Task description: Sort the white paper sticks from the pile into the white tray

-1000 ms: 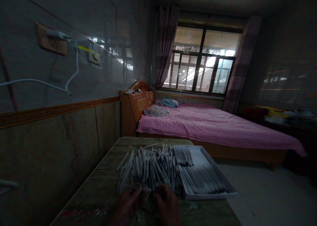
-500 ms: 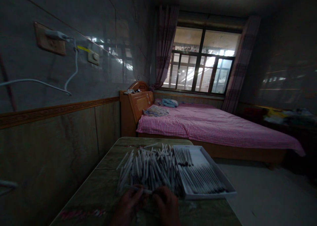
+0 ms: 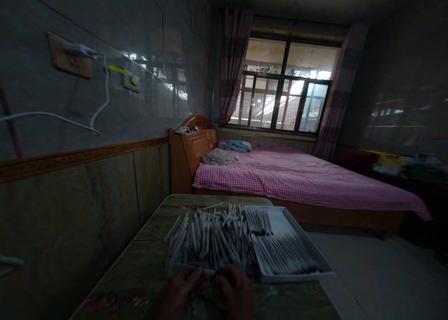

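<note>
hands (image 3: 206,289), 2, w/ 1 white stick (image 3: 196,267) pinched btwn, 1 tray (image 3: 296,278) nearby

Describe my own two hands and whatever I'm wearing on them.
Your left hand and right hand are bare, with no gloves. No sleeve, watch or bracelet can be made out; the picture is too dim to rule out a ring.

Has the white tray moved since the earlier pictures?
No. Judged against the tabletop, the white tray has stayed in the same place at its right side.
</note>
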Demonstrator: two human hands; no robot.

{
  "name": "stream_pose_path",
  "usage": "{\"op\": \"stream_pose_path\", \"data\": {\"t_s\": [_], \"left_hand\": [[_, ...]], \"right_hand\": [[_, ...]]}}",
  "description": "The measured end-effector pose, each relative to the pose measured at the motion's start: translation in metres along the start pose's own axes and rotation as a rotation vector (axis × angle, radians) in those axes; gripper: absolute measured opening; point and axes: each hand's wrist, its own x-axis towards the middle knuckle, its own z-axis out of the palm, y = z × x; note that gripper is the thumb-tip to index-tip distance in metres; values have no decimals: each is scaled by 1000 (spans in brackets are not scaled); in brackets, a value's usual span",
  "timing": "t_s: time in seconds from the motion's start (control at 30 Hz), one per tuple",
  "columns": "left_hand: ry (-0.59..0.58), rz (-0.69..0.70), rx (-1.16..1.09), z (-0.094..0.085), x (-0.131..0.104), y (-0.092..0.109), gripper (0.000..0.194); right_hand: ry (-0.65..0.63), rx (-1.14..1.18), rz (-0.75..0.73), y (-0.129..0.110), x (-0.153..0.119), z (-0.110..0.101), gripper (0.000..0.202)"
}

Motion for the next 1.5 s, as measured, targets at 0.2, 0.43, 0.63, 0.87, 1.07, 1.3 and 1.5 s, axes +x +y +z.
{"op": "stream_pose_path", "data": {"t_s": [0.2,0.43,0.63,0.87,1.07,1.3,1.5], "left_hand": [[-35,-17,11,2,-6,4,34],[-62,-3,14,6,-9,6,38],[-49,15,59,7,-11,7,38],[-61,11,65,10,-9,-3,46],[-87,4,105,8,-10,-1,45],[-78,-4,102,15,-20,5,52],[-78,11,121,17,-21,10,63]], "right_hand": [[-5,42,53,-4,0,0,13],[6,-33,-3,8,3,1,12],[-8,-224,-117,16,-2,0,16],[33,-587,-284,49,-5,-2,42],[27,-671,-362,42,-9,-6,28],[7,-720,-379,34,-8,-1,42],[12,-660,-399,31,-5,-3,39]]}}
